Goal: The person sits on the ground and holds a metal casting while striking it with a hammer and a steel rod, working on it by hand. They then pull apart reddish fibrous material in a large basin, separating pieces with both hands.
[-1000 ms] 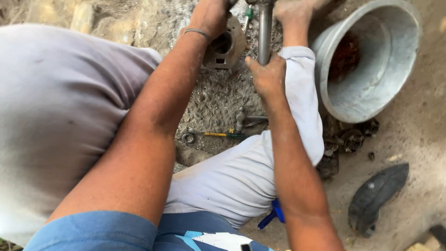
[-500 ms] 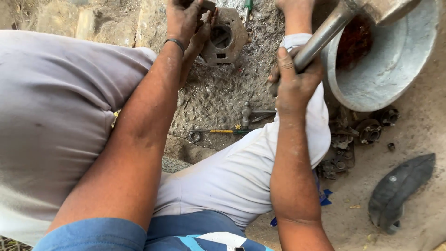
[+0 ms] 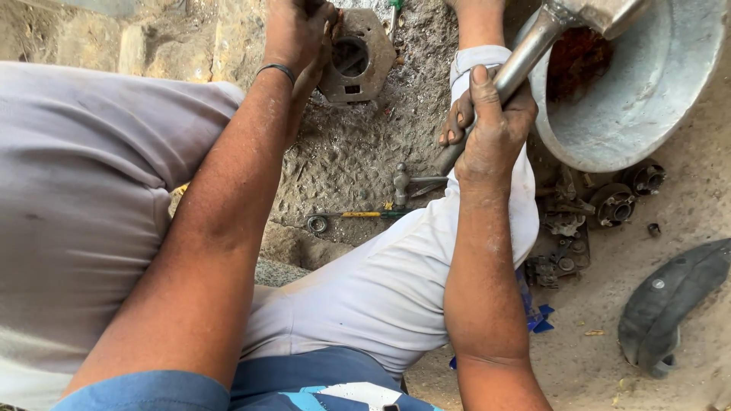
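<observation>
While the right hand [image 3: 491, 125] clenches the hammer handle [image 3: 525, 61] slanting toward one o'clock, the left hand [image 3: 297, 34] apparently grasps the metal housing [image 3: 358, 61] at ten o'clock.

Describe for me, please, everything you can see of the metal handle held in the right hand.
The metal handle is a smooth, dull-grey round bar, worn and dusty. It slants from lower left, near the white-trousered knee, up to the right, where it joins a heavier metal head cut off by the top edge of the picture, above the grey metal basin. The right hand wraps its lower part in a closed grip, thumb lying along the bar. Its lowest end is hidden behind the hand.
</observation>
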